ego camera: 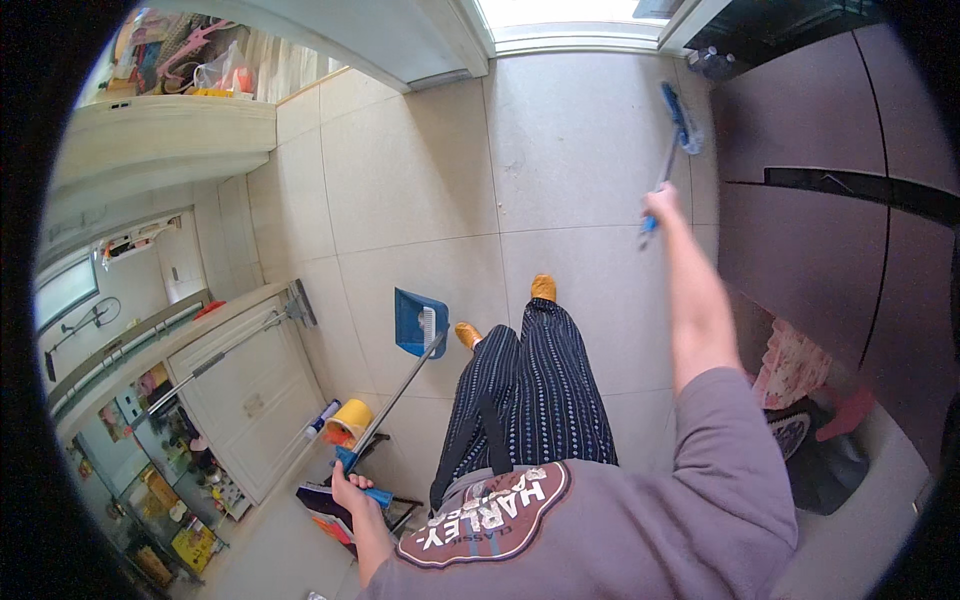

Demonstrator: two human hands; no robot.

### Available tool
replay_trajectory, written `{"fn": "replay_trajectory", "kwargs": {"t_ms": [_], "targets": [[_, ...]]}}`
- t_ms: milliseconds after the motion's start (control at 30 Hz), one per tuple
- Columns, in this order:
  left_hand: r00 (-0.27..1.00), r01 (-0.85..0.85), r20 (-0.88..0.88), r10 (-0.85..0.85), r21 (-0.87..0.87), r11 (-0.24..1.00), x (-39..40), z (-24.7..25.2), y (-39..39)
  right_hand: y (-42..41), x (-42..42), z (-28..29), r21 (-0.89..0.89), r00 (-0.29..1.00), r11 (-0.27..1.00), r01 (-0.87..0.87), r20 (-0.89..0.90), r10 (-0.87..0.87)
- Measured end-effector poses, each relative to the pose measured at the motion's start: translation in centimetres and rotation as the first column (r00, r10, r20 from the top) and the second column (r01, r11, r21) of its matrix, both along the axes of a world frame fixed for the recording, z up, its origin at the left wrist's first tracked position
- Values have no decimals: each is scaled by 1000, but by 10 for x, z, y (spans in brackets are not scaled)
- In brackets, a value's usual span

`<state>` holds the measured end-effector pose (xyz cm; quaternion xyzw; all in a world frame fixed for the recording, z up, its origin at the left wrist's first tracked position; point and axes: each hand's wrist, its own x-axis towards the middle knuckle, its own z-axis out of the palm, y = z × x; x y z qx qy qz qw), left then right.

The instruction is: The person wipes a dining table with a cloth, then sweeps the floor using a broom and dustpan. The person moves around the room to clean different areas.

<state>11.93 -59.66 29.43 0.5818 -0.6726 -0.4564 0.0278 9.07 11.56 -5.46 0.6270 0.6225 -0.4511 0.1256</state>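
Observation:
My right hand (661,202) grips the blue-and-grey handle of a broom (670,154), held out at arm's length. Its blue head (679,116) is over the floor beside the dark cabinet, and its bristles look blurred. My left hand (351,487) is closed around the blue grip of a long-handled dustpan (411,319). The blue pan rests on the floor left of my feet, with a pale comb-like strip of teeth inside it. Small crumbs (501,205) and faint smudges lie on the tiled floor (420,165) between pan and broom.
Dark purple cabinets (799,112) line the right side, with clear bottles (711,63) at their far corner. A flat mop (302,303) leans against a white cabinet (244,405) at left. Near my left hand stand a yellow bucket (351,414) and a folding stool. A doorway (574,34) is ahead.

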Motion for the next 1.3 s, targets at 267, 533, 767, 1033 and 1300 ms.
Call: {"fn": "replay_trajectory", "kwargs": {"t_ms": [267,533,767,1033,1300], "targets": [[1000,-10,-5,10,73,997,-6,-10,9,-266,29,113,-157,990,979,-132,-79,121],[983,-179,-23,182,116,977,17,-16,-2,-185,25,181,-219,963,961,-168,-245,113],[978,-186,-73,194,99,978,33,-13,1,-88,-141,61,-30,869,871,-490,-100,485],[956,-277,-85,282,66,959,45,-11,-1,-239,-46,53,65,730,728,-683,99,676],[925,-363,-106,365,39,931,73,-26,-34,-168,-69,148,-62,727,725,-686,-100,679]]}}
